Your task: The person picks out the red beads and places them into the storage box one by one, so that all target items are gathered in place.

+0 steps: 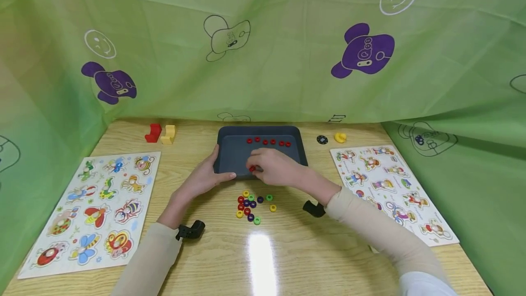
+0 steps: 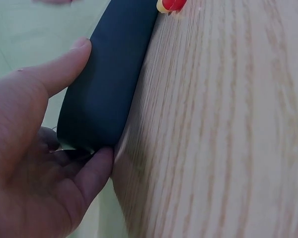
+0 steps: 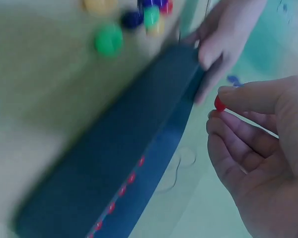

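Note:
A dark blue-grey tray (image 1: pixel 234 156) lies on the wooden table. My left hand (image 1: pixel 204 175) holds its near left corner, the thumb over the rim and the fingers at the outer wall, as the left wrist view shows. Over the near part of the tray, my right hand (image 1: pixel 276 166) pinches a red bead (image 3: pixel 219 103) between thumb and forefinger. Inside the tray, several red beads (image 1: pixel 273 141) form a row along the far side. In front of the tray is a loose cluster of red, yellow, green and purple ring beads (image 1: pixel 247 203).
An insect picture puzzle board (image 1: pixel 96 209) lies at the left, another puzzle board (image 1: pixel 384 182) at the right. Behind them are a red block (image 1: pixel 154 133), a yellow block (image 1: pixel 168 135), a black disc (image 1: pixel 322 140) and a yellow duck (image 1: pixel 340 137). Green cloth (image 1: pixel 279 81) hangs around the table.

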{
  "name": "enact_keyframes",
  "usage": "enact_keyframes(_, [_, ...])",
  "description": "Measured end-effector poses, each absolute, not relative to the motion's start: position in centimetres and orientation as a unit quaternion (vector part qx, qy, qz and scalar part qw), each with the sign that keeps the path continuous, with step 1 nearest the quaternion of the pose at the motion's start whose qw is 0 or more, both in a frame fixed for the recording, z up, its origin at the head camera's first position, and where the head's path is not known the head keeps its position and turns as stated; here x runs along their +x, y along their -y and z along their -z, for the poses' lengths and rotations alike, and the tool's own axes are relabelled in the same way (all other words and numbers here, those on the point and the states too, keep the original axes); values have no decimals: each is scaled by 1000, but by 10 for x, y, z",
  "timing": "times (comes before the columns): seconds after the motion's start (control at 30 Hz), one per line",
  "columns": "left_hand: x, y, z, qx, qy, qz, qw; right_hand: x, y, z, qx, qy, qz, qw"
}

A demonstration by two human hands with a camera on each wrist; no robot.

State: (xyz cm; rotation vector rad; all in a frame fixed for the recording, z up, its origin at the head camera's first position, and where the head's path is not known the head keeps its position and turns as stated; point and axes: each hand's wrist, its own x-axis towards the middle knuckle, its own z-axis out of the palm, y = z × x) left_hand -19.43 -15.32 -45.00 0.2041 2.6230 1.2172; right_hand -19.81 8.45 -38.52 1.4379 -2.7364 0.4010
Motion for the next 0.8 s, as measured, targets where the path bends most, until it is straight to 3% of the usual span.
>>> enact_keyframes(0.47, [-195,157,453,71,-900,-416,112,-287,-51,392,376,915,-143,-42])
enact_keyframes(0.8, [-195,156,451,74,-897,-420,114,-318,-26,403,324,941,-59,-83])
